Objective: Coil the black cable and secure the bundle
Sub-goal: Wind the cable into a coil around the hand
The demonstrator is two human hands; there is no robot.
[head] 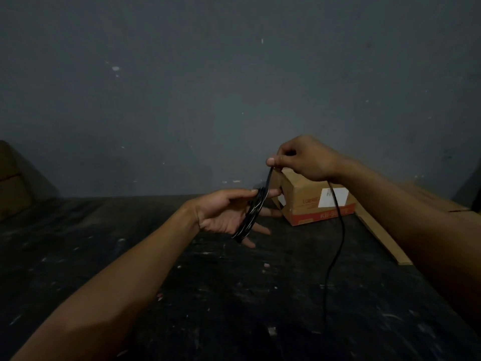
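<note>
A black cable [338, 230] is partly wound in several loops around the spread fingers of my left hand [223, 214], which is held palm up over the dark table. The coil [251, 214] crosses the fingers from the thumb down to the little finger. My right hand [304, 158] is above and to the right of it, pinching the strand that rises from the coil. From under that hand the loose cable hangs down and trails toward the bottom of the view.
A cardboard box [312, 201] with a white label and red print stands on the dark scuffed table [130, 256] right behind my hands. Flat cardboard [385, 238] lies at the right. A grey wall rises behind. Another brown box [10, 183] sits at far left.
</note>
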